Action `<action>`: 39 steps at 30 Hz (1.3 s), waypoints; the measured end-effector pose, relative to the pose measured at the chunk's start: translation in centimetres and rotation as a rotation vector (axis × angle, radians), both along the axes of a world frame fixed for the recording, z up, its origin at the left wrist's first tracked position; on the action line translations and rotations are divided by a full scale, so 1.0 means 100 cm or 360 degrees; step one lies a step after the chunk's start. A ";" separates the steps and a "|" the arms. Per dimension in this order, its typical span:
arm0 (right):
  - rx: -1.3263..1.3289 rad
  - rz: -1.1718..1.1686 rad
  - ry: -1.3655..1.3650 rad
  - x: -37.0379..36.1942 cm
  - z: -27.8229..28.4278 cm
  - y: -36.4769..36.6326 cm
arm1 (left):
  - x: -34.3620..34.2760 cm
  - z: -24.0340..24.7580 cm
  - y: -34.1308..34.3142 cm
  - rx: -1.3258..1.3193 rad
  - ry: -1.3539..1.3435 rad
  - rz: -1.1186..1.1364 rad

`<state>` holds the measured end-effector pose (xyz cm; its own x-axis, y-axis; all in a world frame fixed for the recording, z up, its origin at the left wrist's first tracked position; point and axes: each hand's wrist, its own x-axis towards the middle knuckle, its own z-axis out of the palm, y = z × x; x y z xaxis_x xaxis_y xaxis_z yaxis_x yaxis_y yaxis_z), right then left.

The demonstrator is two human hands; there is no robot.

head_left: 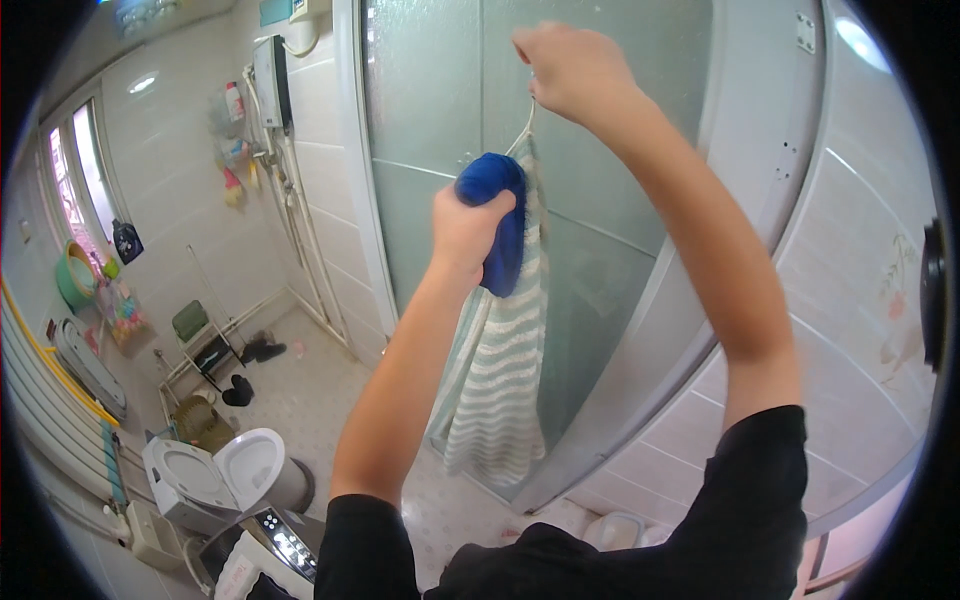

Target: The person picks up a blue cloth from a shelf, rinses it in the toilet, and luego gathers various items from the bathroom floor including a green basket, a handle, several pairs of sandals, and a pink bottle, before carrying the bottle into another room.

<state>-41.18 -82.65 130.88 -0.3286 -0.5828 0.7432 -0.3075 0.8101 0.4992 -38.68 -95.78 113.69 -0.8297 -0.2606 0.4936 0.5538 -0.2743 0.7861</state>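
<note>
My left hand (pixel 468 228) is closed round a folded blue cloth (pixel 490 175), with the thumb across its front and part of the cloth hanging below the fist. Higher up and to the right, my right hand (pixel 578 75) is closed at the top of a thin white hanging loop (pixel 529 125). From that loop a pale green and white striped towel (pixel 495 400) hangs down in folds. The blue cloth is in front of the towel's upper part and hides some of it. Behind both is a frosted glass door (pixel 610 200). My right fingertips are partly hidden.
The door's pale frame (pixel 690 300) stands close on the right. To the left, an open toilet (pixel 250 465) is near a folding chair (pixel 200 335) and dark slippers (pixel 237 390). A water heater (pixel 272 82) with pipes is on the wall. A control panel (pixel 285 540) is at lower left.
</note>
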 end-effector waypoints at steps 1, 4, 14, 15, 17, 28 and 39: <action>-0.0229 0.0172 -0.0004 0.010 -0.010 -0.005 | 0.000 -0.009 -0.004 0.0006 -0.0019 0.0013; -0.0835 0.0795 0.0045 0.046 -0.058 -0.015 | 0.003 -0.040 -0.020 0.0247 -0.0027 -0.0005; -0.1115 0.1484 -0.1168 0.120 -0.373 -0.090 | 0.112 -0.224 -0.119 0.0856 -0.0363 -0.0100; -0.1103 0.1547 -0.1238 0.125 -0.397 -0.108 | 0.127 -0.245 -0.132 0.0941 -0.0407 -0.0055; -0.1047 0.1471 -0.1706 0.135 -0.437 -0.141 | 0.147 -0.296 -0.160 0.1049 -0.0347 0.0028; -0.0423 0.1520 -0.2970 0.122 -0.531 -0.255 | 0.194 -0.397 -0.232 0.1484 -0.0629 0.0455; -0.0815 0.1215 -0.3905 0.027 -0.605 -0.395 | 0.169 -0.421 -0.323 0.0847 -0.1499 0.1037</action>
<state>-38.49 -122.19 70.39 -0.2789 -0.9150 -0.2915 0.1178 0.2687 -0.9560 -21.80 -128.04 71.58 -0.4451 -0.7368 -0.5089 -0.0080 -0.5650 0.8251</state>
